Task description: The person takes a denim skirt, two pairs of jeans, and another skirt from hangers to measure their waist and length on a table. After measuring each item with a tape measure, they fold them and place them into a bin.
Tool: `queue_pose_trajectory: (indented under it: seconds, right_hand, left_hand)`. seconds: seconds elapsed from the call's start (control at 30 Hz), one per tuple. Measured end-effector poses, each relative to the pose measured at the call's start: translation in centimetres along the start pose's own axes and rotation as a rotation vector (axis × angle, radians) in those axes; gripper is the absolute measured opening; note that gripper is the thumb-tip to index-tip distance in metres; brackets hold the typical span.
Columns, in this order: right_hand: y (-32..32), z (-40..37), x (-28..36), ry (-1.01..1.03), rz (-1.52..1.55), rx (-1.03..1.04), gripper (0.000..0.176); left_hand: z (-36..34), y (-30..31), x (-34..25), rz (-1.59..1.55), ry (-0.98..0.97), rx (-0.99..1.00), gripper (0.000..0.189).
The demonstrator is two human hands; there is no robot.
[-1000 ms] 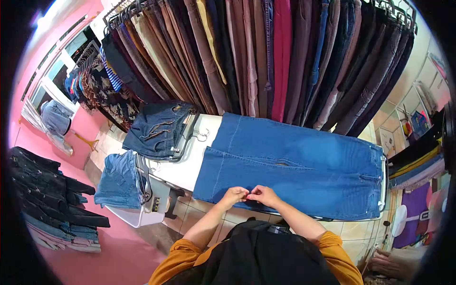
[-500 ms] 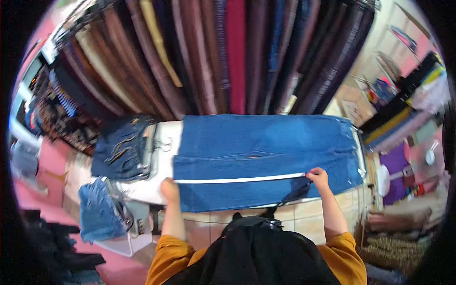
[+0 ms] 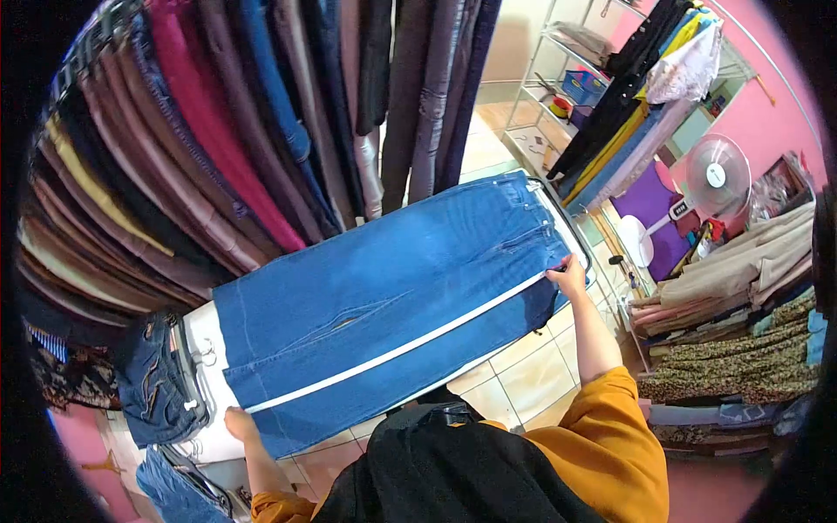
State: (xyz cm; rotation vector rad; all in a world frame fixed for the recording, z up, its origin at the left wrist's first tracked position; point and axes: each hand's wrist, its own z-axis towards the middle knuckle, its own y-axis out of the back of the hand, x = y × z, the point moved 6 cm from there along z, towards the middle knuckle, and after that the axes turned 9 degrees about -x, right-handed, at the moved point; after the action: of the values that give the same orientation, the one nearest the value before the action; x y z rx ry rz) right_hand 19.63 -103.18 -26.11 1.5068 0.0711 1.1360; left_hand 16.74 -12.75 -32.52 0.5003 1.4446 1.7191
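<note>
A long blue denim garment (image 3: 349,253) lies flat, its waistband at the right end and a narrow gap along its middle seam. Lengthwise over its near half runs a white measuring tape (image 3: 401,350), pulled straight. My left hand (image 3: 240,424) is closed on the tape's left end, by the garment's hem. At the waistband end, my right hand (image 3: 568,277) pinches the other end between thumb and fingers. Under the garment is a white-topped table (image 3: 205,336), and a folded pair of dark jeans (image 3: 157,383) rests on it to the left.
Trousers on hangers (image 3: 235,174) hang close behind the table. More denim (image 3: 179,488) sits low at the left front. To the right stand a fan (image 3: 715,174), a shelf rack (image 3: 540,87) and stacked folded clothes (image 3: 741,349).
The view has turned rightward, so the table now slants up to the right. My right hand has slid along the garment to the waistband, lengthening the taut tape; my left hand stays near the hem.
</note>
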Motion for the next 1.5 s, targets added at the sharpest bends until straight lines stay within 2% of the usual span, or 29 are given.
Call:
queue_pose_trajectory:
  seconds: [0.07, 0.27, 0.43, 0.6, 0.67, 0.7, 0.73, 0.87, 0.93, 0.97, 1.0, 1.07, 1.1, 1.13, 1.17, 1.2, 1.23, 1.27, 1.3, 1.33, 1.37, 1.4, 1.47, 1.5]
  right_hand:
    - [1.2, 2.6, -1.5, 0.008, 0.015, -0.070, 0.054]
    - [1.2, 8.5, -5.3, -0.078, 0.078, -0.048, 0.050]
    - [1.5, 10.4, -6.4, -0.065, -0.043, -0.105, 0.050]
    - [-1.1, 11.5, -8.9, -0.070, -0.082, -0.057, 0.048]
    - [-1.8, 11.3, -10.5, -0.174, -0.053, -0.036, 0.046]
    - [-0.6, 10.5, -7.8, -0.265, -0.022, 0.001, 0.046]
    - [-0.9, 10.6, -8.4, -0.271, -0.029, 0.007, 0.046]
    - [-2.0, 12.0, -10.8, -0.153, -0.094, -0.042, 0.048]
    - [-1.0, 10.9, -8.0, -0.274, -0.070, 0.032, 0.049]
    - [-1.0, 11.0, -7.9, -0.323, -0.055, 0.077, 0.051]
    - [-0.8, 11.6, -8.6, -0.316, -0.051, 0.080, 0.051]
    - [-0.6, 13.3, -9.2, -0.170, -0.010, 0.085, 0.045]
    - [0.3, 13.6, -8.1, -0.164, 0.005, 0.066, 0.045]
    - [0.7, 14.0, -6.2, -0.150, 0.025, 0.064, 0.044]
    - [-0.7, 16.4, -8.8, -0.147, 0.141, 0.139, 0.040]
    - [0.8, 15.4, -4.1, -0.217, 0.180, 0.136, 0.038]
    - [-0.6, 18.0, -6.3, -0.141, 0.331, 0.188, 0.035]
    - [-1.7, 20.2, -8.4, -0.099, 0.304, 0.160, 0.031]
    - [-1.3, 19.9, -5.5, -0.092, 0.318, 0.169, 0.029]
    - [-1.3, 21.3, -5.4, 0.055, 0.131, 0.096, 0.030]
    - [-2.1, 23.0, -6.9, 0.083, 0.114, 0.041, 0.030]
    - [-2.7, 24.0, -7.8, 0.104, 0.092, -0.024, 0.031]
    - [-2.6, 24.1, -6.0, 0.178, -0.023, -0.095, 0.030]
    - [-3.1, 24.3, -6.0, 0.210, 0.032, -0.102, 0.031]
  left_hand:
    - [-0.2, 0.0, -0.2, 0.019, -0.006, -0.014, 0.006]
    - [0.3, -0.7, -0.3, 0.086, 0.088, 0.004, 0.007]
    - [1.1, -1.9, 0.8, 0.219, 0.086, 0.004, 0.007]
    - [0.7, -1.1, 0.5, 0.243, 0.140, -0.012, 0.011]
    - [0.6, -0.7, 0.1, 0.238, 0.124, -0.002, 0.011]
    - [0.6, -0.6, 0.1, 0.226, 0.110, 0.004, 0.012]
    - [0.5, -0.8, 0.5, 0.235, 0.107, 0.010, 0.012]
    - [0.4, -0.7, 0.0, 0.208, 0.133, -0.017, 0.011]
    - [0.6, -0.1, 0.8, 0.204, 0.151, -0.017, 0.012]
    - [1.2, -0.2, 1.1, 0.163, 0.072, 0.006, 0.012]
    - [1.5, -0.4, 1.0, 0.121, -0.006, 0.029, 0.013]
    - [2.9, 1.2, 1.5, 0.047, 0.015, 0.022, 0.014]
    - [4.4, 0.9, 3.0, -0.021, -0.119, -0.061, 0.015]
    - [5.4, 1.7, 2.9, -0.136, -0.113, -0.077, 0.017]
    - [6.4, 1.9, 2.8, -0.325, -0.142, -0.068, 0.019]
    - [7.4, 1.7, 2.1, -0.331, -0.014, -0.125, 0.019]
    - [9.5, -0.8, 3.5, -0.078, 0.071, -0.100, 0.019]
    - [10.7, -2.3, 2.1, -0.067, -0.134, -0.113, 0.018]
    - [12.2, -2.7, 0.0, -0.057, -0.345, -0.113, 0.017]
    - [13.8, -2.8, -2.5, 0.209, -0.092, 0.015, 0.015]
    - [14.3, -2.5, -4.5, 0.015, -0.182, -0.075, 0.015]
    - [15.1, -3.0, -5.5, -0.264, -0.082, -0.045, 0.016]
    - [15.3, -0.8, -10.4, -0.182, -0.095, -0.030, 0.018]
    - [15.4, -1.4, -11.1, -0.183, -0.023, -0.003, 0.018]
